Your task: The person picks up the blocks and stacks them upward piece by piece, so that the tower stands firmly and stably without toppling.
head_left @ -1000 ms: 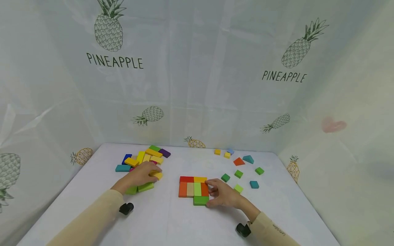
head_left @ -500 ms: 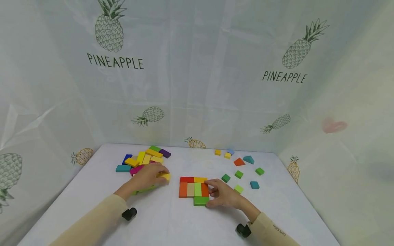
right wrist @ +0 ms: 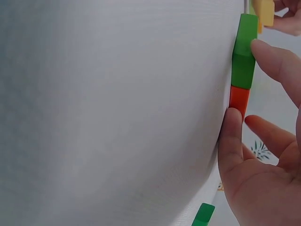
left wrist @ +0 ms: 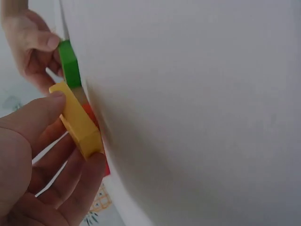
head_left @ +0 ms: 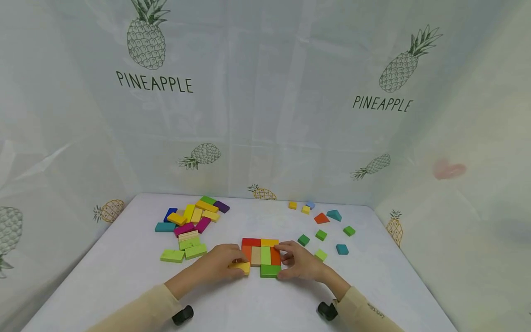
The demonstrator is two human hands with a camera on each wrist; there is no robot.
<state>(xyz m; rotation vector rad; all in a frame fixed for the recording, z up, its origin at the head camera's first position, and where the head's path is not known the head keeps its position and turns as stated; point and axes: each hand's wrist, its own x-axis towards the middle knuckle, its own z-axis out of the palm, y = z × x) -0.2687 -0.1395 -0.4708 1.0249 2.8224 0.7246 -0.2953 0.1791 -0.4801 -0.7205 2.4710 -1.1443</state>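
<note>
My left hand (head_left: pixel 220 263) pinches a yellow wooden block (left wrist: pixel 79 117) between thumb and fingers, just off the near left side of a flat block arrangement. That arrangement has a red block (head_left: pixel 251 242) and a yellow-orange one (head_left: pixel 269 242) at the back. In the middle row are orange, tan (head_left: pixel 256 256) and light green (head_left: pixel 265 255) blocks. A green block (head_left: pixel 270 271) lies at the front right. My right hand (head_left: pixel 300 262) rests along the right side. Its thumb touches the green block, and a fingertip lies against the right orange block (right wrist: pixel 239 98).
Left of the arrangement lies a loose pile with a teal block (head_left: pixel 165 227), magenta blocks (head_left: pixel 184 229) and light green blocks (head_left: pixel 172 256). Small pieces are scattered to the right, among them an orange triangle (head_left: pixel 321 218) and green cubes (head_left: pixel 321 235). A pineapple-print curtain (head_left: pixel 265 115) surrounds the white table (head_left: pixel 232 309).
My left hand has carried the yellow block from the left pile rightward and nearer, to the arrangement's left side. The pile's light green blocks are uncovered. My right hand stays in place.
</note>
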